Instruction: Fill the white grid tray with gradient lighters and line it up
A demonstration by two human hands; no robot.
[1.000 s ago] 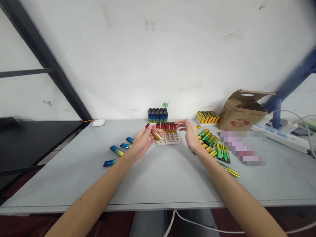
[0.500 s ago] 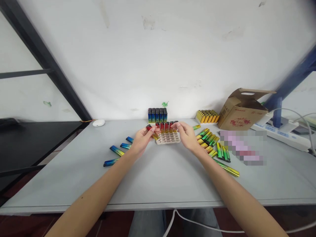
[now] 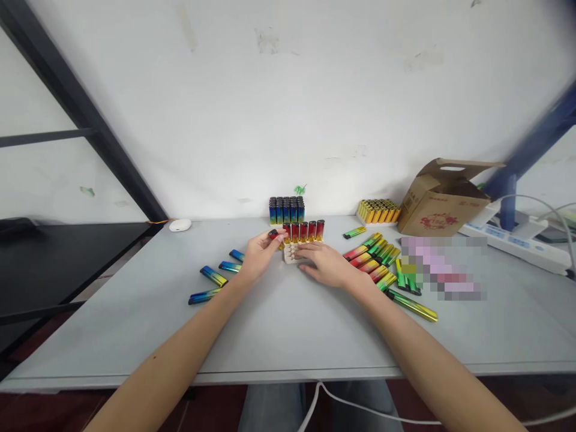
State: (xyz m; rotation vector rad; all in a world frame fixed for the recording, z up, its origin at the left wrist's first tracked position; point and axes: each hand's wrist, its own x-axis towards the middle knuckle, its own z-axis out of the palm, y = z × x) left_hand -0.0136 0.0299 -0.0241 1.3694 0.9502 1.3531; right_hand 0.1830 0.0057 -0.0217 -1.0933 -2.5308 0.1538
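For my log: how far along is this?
The blue block and yellow block look packed; five red cylinders stand at the pale tray's rear. The left hand holds another; the right hand partly covers the tray. Open holes remain; loose red cylinders lie rightward.

Probably a small workshop. A power strip, an open carton and trayed cylinders share the grey surface.

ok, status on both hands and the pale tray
Left hand gripping red cylinder. Right hand over pale tray. Five red cylinders upright in its back row. Right fingers hiding some holes.
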